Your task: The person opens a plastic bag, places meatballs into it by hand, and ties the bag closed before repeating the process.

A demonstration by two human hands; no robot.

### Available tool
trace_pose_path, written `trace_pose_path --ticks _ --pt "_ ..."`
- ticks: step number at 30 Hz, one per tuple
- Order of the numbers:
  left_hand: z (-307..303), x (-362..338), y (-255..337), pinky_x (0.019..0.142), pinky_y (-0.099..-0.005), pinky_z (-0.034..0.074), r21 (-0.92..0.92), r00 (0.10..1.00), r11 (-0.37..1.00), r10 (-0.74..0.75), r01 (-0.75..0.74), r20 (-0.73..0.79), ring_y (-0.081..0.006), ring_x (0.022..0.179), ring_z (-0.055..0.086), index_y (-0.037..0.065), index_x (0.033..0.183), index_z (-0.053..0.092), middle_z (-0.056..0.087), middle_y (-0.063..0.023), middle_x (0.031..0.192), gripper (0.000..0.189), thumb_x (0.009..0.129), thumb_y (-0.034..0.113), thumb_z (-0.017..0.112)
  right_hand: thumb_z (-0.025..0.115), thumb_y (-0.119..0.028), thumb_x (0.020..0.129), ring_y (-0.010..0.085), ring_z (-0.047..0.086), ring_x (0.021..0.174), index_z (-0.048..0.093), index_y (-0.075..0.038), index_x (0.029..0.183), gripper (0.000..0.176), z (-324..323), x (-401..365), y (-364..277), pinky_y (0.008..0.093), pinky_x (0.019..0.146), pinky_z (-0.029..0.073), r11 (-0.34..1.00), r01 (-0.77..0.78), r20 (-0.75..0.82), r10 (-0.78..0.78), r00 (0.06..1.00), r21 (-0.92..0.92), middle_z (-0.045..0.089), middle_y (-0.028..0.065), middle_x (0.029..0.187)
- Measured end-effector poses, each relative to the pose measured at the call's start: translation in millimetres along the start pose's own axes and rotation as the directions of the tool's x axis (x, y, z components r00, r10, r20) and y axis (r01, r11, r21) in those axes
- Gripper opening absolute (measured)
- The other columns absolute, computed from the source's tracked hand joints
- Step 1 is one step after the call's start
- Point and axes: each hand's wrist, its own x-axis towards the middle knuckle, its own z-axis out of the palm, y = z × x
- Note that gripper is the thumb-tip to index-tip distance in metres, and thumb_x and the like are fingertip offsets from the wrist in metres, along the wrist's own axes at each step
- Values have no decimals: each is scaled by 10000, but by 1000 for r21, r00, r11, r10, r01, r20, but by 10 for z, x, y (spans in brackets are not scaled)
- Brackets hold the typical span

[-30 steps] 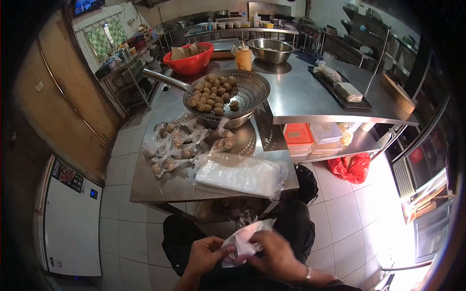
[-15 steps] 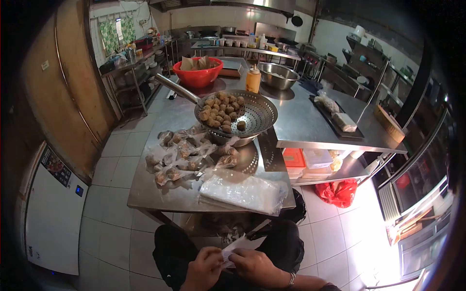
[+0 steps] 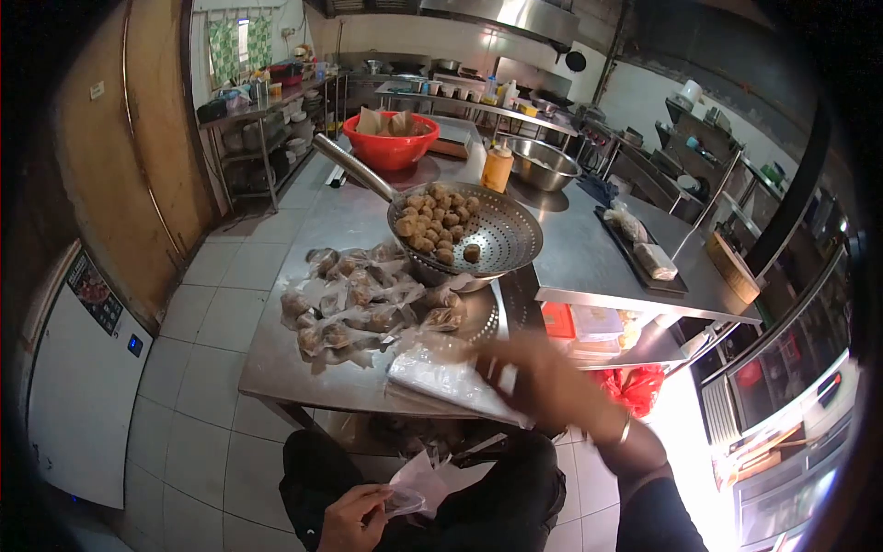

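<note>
My left hand (image 3: 351,519) sits low over my lap and grips a small clear plastic bag (image 3: 414,483). My right hand (image 3: 538,377) is blurred with motion, stretched out over the near right corner of the steel table (image 3: 276,368), above a stack of flat clear plastic bags (image 3: 440,379); it holds nothing that I can see. Beyond it lie several small filled bags (image 3: 354,299) of brown fried balls. A metal colander (image 3: 474,235) with a long handle holds more brown balls.
A red bowl (image 3: 390,147), an orange squeeze bottle (image 3: 498,167) and a steel mixing bowl (image 3: 543,164) stand at the table's far end. A black tray (image 3: 644,253) lies on the right counter. A white appliance (image 3: 74,377) stands at left, a red bag (image 3: 635,385) on the floor.
My right hand has let go of the small bag in my lap and swung up and forward over the stack of flat bags. The left hand keeps the small bag.
</note>
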Motion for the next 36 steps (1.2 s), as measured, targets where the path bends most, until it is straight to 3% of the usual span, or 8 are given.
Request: trace_pose_path --ticks 10,19,22,25,28,31,32,36 --pt "107 10 49 716 -323 662 -111 994 988 -107 107 9 -274 924 764 -98 1238 674 633 -249 1330 321 929 -15 644 560 -735 911 417 681 1109 721 47 1136 829 154 1912 1400 480 1009 513 844 -264 202 393 897 -467 712 293 1127" --pt "109 18 -66 681 -296 608 -96 974 995 -46 25 -223 -207 860 746 -91 1220 673 673 -234 1264 333 910 22 709 739 -501 804 409 721 897 765 29 957 553 57 1998 1667 469 830 562 742 -123 235 358 904 -659 735 264 969" --pt "167 19 -235 639 -277 555 -158 969 987 -79 42 -235 -149 773 711 -74 1256 669 646 -216 1345 391 891 43 746 736 -401 794 380 690 757 753 -23 930 402 -16 1905 1976 462 724 550 848 -118 144 223 964 -517 725 229 888" --pt "199 74 -228 677 -309 624 -117 983 993 -50 30 -176 -214 869 754 -112 1295 627 617 -258 1343 394 933 25 701 704 -300 952 83 600 705 757 -17 904 291 -339 1609 1365 286 618 483 920 -357 -15 359 933 -160 666 19 744" --pt "313 127 -241 636 -286 551 -96 978 995 -1 -19 -210 -176 704 669 -80 1251 668 668 -211 1296 401 886 61 757 688 -316 963 98 635 762 745 -2 1028 326 -490 900 473 257 696 502 935 -102 -37 122 992 340 707 39 853" --pt "422 163 -207 651 -299 560 -35 987 998 43 -49 -153 -198 714 680 -82 1257 660 660 -220 1296 415 885 73 758 786 -109 843 215 686 959 721 -27 953 152 -7 91 -107 332 849 551 643 -119 82 88 993 757 730 121 1028" --pt "468 173 -184 666 -311 568 -44 989 997 54 -61 -138 -213 715 684 -83 1261 656 654 -224 1300 419 886 78 755 808 -77 817 215 692 972 725 -24 952 166 170 -91 -213 333 845 551 666 -62 145 -69 987 744 720 127 1081" --pt "505 118 70 714 -344 589 -149 998 989 6 -15 -63 -256 794 708 -82 1270 647 633 -224 1323 432 882 78 754 804 -86 869 138 687 969 722 28 1035 218 1003 -645 -466 247 833 540 719 -321 280 181 943 616 683 109 1106"
